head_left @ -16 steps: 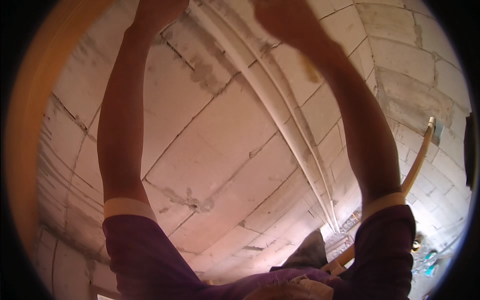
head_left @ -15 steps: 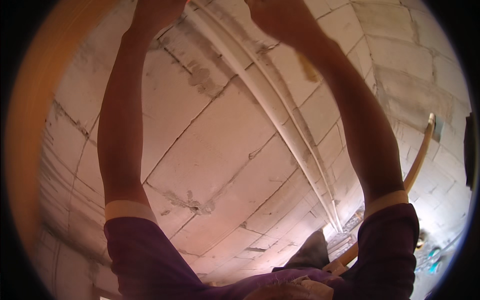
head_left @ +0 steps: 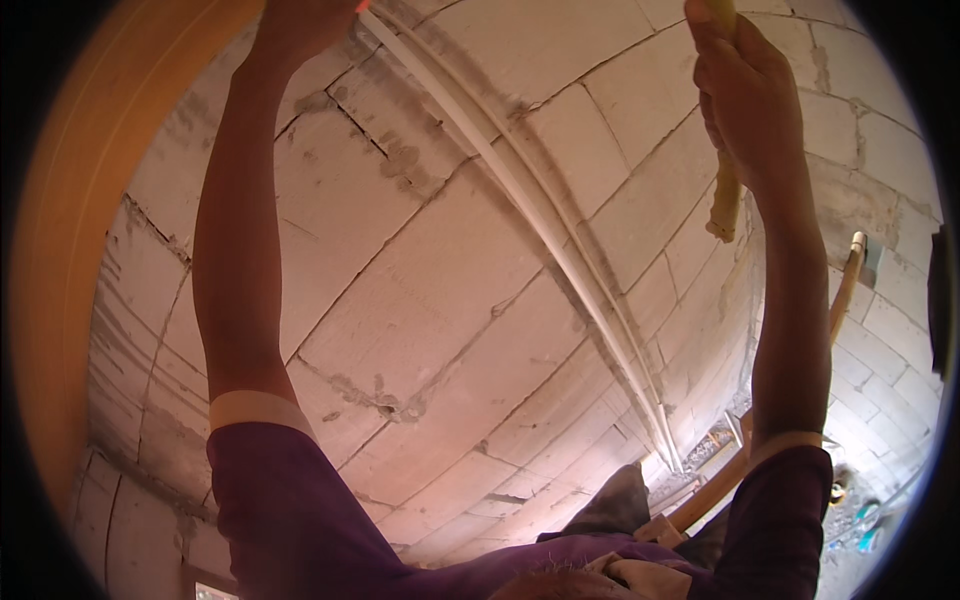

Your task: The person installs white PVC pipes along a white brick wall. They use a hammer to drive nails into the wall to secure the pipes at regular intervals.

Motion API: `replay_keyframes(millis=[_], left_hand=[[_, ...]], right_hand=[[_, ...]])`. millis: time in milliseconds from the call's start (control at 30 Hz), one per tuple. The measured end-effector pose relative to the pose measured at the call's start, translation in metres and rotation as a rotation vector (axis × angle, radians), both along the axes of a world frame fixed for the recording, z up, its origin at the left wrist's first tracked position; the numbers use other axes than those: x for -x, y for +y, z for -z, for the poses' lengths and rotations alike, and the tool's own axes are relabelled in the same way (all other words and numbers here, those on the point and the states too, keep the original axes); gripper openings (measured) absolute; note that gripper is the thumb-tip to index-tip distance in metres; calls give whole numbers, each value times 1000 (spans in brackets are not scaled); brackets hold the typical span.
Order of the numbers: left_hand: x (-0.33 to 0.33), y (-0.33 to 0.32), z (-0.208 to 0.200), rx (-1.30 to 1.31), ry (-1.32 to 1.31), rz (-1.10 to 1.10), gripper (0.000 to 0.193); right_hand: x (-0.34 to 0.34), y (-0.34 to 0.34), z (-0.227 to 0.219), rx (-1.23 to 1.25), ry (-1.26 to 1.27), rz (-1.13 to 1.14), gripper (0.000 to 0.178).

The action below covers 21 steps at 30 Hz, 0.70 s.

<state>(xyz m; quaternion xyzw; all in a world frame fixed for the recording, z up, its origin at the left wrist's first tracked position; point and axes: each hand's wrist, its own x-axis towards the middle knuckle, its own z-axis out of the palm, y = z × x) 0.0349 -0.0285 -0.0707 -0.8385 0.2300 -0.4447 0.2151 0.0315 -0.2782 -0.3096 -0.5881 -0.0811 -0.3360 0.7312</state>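
My right hand (head_left: pixel 745 105) is raised at the upper right, fingers wrapped round a yellowish wooden handle (head_left: pixel 724 205). The handle's lower end sticks out below my fist; its other end runs past the top edge, so the tool's head is hidden. My left hand (head_left: pixel 305 28) is at the top edge, beside the upper visible end of a pale pipe (head_left: pixel 500 170). It looks curled closed, but its fingertips are mostly cut off. A small red spot shows there, and what it holds cannot be made out. The pipe runs along a groove in the pale block wall (head_left: pixel 410 290).
An orange-brown wooden board (head_left: pixel 70 230) curves along the left rim. At the right, a brownish tube (head_left: pixel 848 290) reaches a wall box. A brown wooden piece (head_left: pixel 705 500) lies beside my right upper arm. Teal items (head_left: pixel 870 530) lie on the floor at the lower right.
My right hand has swung right, away from my left hand, bringing the wooden handle into clearer view. My left hand has shifted only slightly left.
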Motion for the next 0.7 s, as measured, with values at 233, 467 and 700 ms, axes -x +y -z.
replay_keyframes(millis=[233,467,700], left_hand=[[4,39,5,224,44,326,22],[-15,67,11,195,55,374,27],[-17,58,21,308,87,376,24]], right_hand=[[15,19,0,-33,-73,-119,35],[5,48,-5,164,-166,-28,40],[30,66,-40,172,-368,198,44]])
